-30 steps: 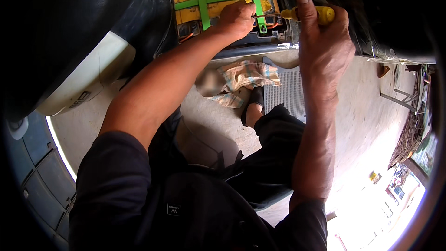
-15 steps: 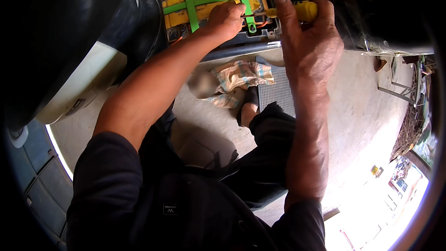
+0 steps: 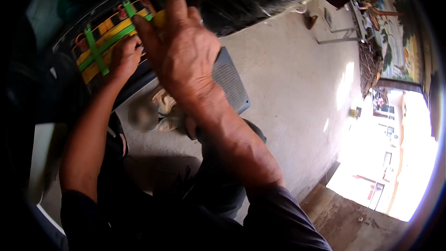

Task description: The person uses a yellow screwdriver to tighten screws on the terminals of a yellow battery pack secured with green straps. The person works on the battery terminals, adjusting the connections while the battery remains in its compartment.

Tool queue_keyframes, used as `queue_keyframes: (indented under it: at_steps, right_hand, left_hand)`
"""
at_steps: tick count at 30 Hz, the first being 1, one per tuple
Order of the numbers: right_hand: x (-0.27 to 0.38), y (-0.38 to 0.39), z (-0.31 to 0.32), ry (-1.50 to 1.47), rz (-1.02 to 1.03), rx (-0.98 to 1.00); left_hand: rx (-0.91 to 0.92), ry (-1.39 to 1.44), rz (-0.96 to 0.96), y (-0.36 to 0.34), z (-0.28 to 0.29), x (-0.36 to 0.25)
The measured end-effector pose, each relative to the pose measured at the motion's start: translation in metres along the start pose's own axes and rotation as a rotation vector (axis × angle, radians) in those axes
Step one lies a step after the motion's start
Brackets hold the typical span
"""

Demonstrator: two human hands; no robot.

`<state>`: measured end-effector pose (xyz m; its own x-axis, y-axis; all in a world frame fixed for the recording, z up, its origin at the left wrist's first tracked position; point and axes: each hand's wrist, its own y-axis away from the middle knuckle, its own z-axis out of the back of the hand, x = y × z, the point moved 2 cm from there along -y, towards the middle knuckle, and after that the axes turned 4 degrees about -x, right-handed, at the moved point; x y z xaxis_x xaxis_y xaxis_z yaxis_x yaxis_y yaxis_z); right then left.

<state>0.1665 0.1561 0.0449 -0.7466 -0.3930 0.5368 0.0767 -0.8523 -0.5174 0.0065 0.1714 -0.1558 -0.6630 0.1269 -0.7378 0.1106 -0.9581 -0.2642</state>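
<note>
The yellow battery pack (image 3: pixel 106 27) sits in the dark tray at the upper left. Green straps cross over it, probably so it can't slide. The left hand (image 3: pixel 125 56) is low against the pack, maybe to keep something steady. Its fingers are curled, but I cannot tell if they are clamped on anything. The right hand (image 3: pixel 186 56) is just beside it, with its fingers clamped on a yellow handle (image 3: pixel 159 19), likely for a firm grip. Most of the handle is hidden. I count three straps: two short ones and one long one (image 3: pixel 113 41). Farther out on the floor (image 3: pixel 288 74) are one checked cloth (image 3: pixel 163 103) and one grey mat (image 3: pixel 230 81).
</note>
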Motion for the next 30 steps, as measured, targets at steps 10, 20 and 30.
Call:
queue_keyframes:
  at_steps: [10, 20, 30]
  right_hand:
    - [0.002, 0.006, -0.005, -0.132, 0.132, 0.061]
    - [-0.013, -0.004, -0.002, -0.063, -0.081, 0.173]
    - [-0.006, -0.002, -0.004, 0.002, -0.106, 0.132]
  left_hand:
    - [0.065, -0.077, 0.032, -0.011, -0.008, 0.013]
    - [0.071, -0.068, 0.044, -0.017, -0.013, 0.025]
    - [0.067, -0.062, 0.061, -0.022, -0.017, 0.027]
